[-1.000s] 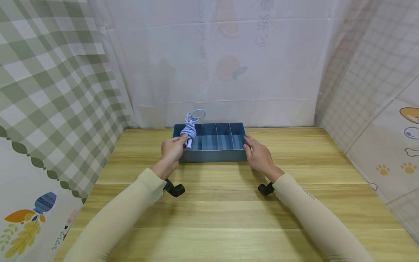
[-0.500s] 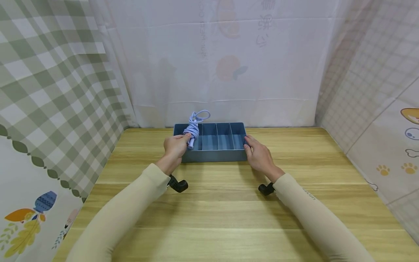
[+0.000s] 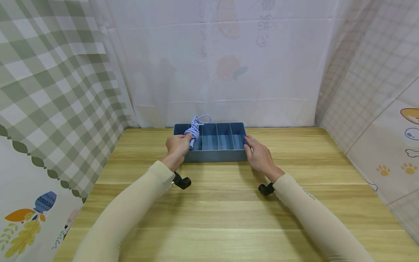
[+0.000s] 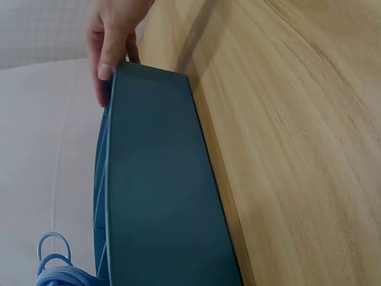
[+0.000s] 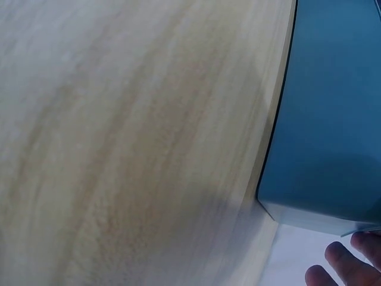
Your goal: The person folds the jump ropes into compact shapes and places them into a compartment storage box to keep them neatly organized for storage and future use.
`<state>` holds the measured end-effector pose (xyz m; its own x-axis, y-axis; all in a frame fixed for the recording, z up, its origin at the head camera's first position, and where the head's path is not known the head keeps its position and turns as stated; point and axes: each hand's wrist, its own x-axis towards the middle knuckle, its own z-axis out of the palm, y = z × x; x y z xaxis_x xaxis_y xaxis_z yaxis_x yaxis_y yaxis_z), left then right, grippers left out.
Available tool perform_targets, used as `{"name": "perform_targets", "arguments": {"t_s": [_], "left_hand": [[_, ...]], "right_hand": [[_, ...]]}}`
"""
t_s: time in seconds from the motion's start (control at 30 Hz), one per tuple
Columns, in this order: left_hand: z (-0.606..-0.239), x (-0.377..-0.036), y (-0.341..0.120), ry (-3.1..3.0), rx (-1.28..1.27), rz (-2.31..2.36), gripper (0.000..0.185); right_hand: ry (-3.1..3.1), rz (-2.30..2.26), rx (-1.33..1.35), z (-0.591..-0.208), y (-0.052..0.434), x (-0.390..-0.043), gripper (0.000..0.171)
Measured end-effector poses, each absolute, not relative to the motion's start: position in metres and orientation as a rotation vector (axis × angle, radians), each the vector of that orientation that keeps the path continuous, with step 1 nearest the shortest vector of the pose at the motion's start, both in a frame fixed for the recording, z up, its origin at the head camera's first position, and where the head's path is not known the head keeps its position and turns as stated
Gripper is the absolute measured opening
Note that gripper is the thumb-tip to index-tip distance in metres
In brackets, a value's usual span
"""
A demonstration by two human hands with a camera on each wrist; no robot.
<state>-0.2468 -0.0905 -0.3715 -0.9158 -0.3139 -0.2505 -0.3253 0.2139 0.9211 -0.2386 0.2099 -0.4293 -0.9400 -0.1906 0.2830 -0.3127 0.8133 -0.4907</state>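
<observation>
A light purple jump rope [image 3: 194,130], wound into a bundle with a loop sticking up and a handle end pointing down, is pinched by my left hand [image 3: 178,146]. It hangs over the left compartments of a blue-grey divided box [image 3: 212,156], overlapping them in the head view. At the box's right end my right hand [image 3: 259,154] grips the rim, thumb toward the front. In the left wrist view the rope [image 4: 59,275] shows only at the lower corner, beside the box's open side. Fingertips [image 5: 338,255] of the right hand show beside the box end in the right wrist view.
The box stands at the back of a wooden table [image 3: 222,207], close to a white hanging cloth [image 3: 147,72]. A green-checked cloth [image 3: 65,83] hangs at the left, and a patterned cloth [image 3: 370,109] at the right.
My left hand has moved slightly right with the jump rope, further over the box. The rope's top loop sits lower and leans more to the right. The right hand and the box have stayed put.
</observation>
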Motion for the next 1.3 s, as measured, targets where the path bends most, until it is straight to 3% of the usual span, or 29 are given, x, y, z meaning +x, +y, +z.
{"name": "perform_targets", "arguments": {"t_s": [0.53,1.3], "left_hand": [[-0.374,-0.255,-0.086,2.574,-0.675,1.662,0.032],[-0.377,-0.269,-0.093,2.859,-0.352,1.066,0.041]], "right_hand": [[-2.786,0.793,0.395,-0.430,0.211,-0.239,0.047],[-2.785,0.792,0.387,-0.430,0.210,-0.239,0.047]]}}
